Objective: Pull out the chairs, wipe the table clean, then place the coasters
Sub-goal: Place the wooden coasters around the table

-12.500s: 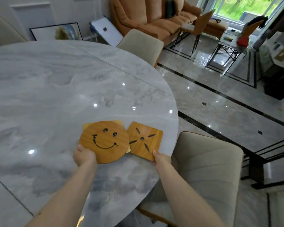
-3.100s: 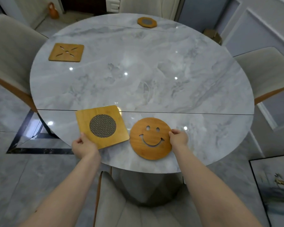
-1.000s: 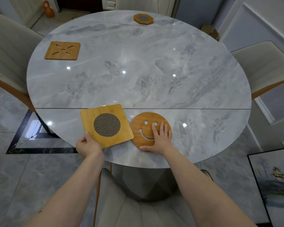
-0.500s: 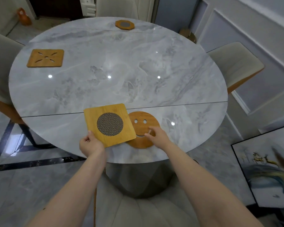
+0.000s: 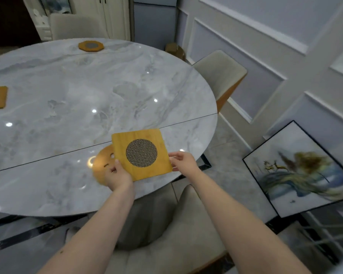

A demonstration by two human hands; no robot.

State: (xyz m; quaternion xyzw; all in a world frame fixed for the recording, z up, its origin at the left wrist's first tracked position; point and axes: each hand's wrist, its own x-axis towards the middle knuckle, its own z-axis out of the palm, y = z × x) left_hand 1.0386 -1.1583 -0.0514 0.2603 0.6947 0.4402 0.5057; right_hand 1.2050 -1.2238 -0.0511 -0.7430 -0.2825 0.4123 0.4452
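The room is evenly and softly lit, with no hard shadows. Small white ceiling-light reflections dot the glossy marble table point(image 5: 72, 91), about 6 of them, with a brighter glare patch near the round coaster point(image 5: 102, 165). The top left corner falls into deep darkness. Motion blur smears the framed painting point(image 5: 305, 169) and the floor at lower right; the left hand point(image 5: 117, 176) and right hand point(image 5: 183, 162) are slightly soft. Wide-angle distortion bends the wall mouldings point(image 5: 245, 26) and curves the table's edge.
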